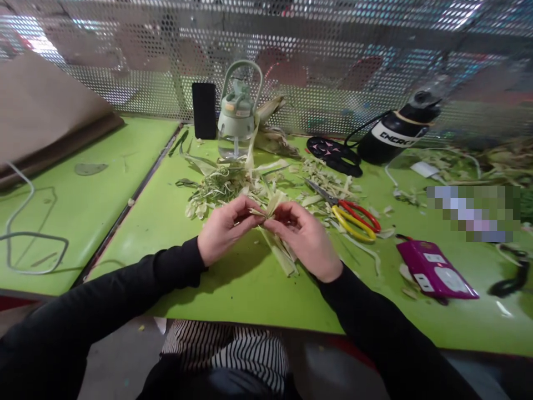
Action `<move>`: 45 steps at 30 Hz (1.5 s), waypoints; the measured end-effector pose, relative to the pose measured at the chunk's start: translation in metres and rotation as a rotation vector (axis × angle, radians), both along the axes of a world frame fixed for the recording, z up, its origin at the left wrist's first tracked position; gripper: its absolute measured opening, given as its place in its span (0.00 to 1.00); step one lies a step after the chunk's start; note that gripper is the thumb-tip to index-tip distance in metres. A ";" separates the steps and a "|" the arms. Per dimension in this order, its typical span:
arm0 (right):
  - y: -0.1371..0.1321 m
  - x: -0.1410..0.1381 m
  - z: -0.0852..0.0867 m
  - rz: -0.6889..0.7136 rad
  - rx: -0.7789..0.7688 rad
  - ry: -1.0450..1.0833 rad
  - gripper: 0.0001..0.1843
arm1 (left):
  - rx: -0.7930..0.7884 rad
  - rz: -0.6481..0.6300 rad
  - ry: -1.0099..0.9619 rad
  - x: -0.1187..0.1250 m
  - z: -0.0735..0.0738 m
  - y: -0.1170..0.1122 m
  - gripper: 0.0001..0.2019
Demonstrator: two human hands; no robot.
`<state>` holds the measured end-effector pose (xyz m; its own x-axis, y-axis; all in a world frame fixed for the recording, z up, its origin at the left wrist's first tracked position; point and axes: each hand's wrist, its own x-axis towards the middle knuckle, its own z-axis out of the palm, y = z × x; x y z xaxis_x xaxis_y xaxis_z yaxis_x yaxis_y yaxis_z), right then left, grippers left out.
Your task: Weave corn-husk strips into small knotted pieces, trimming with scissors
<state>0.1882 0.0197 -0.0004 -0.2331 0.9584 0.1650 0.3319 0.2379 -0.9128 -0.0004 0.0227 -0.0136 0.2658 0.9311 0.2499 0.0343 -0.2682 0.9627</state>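
Observation:
Between my two hands is a small bundle of pale green corn husk strips [272, 204], pinched at its middle just above the table. My left hand [228, 226] grips it from the left with thumb and forefinger. From the other side my right hand [306, 238] pinches the same bundle, its fingers partly hidden. Longer husk strips [282, 255] lie below, by the right palm. A pile of shredded husk [222, 186] spreads behind the hands. Scissors [352, 216] with one red and one yellow handle rest to the right, their blades among the scraps.
On the green table [233, 300] stand a pale green water bottle [237, 119], a black phone [204, 111] and a black bottle [393, 136]. A purple case [437, 269] lies at right. Brown paper [54, 111] and a white cable [31, 194] are left, beyond a table seam.

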 end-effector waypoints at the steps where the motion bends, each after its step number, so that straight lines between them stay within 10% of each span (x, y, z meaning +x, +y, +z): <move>1: -0.001 0.000 0.000 -0.008 0.037 0.003 0.13 | -0.017 -0.002 -0.022 0.000 0.000 0.001 0.07; 11: -0.013 -0.007 0.010 -0.051 0.194 -0.103 0.08 | -0.312 -0.052 -0.348 0.004 0.010 0.002 0.07; 17: -0.006 -0.006 0.002 -0.012 -0.020 0.038 0.09 | -0.038 0.018 -0.081 0.002 0.000 0.003 0.07; 24: -0.004 -0.009 -0.005 -0.100 0.219 0.020 0.05 | 0.168 0.073 0.142 0.003 0.005 -0.002 0.03; 31: -0.009 -0.007 -0.003 -0.070 0.766 -0.246 0.10 | -0.314 -0.079 -0.205 0.004 0.013 0.002 0.06; 45: -0.006 -0.003 -0.002 0.029 0.725 -0.351 0.03 | -0.665 -0.131 -0.392 -0.005 0.018 0.007 0.18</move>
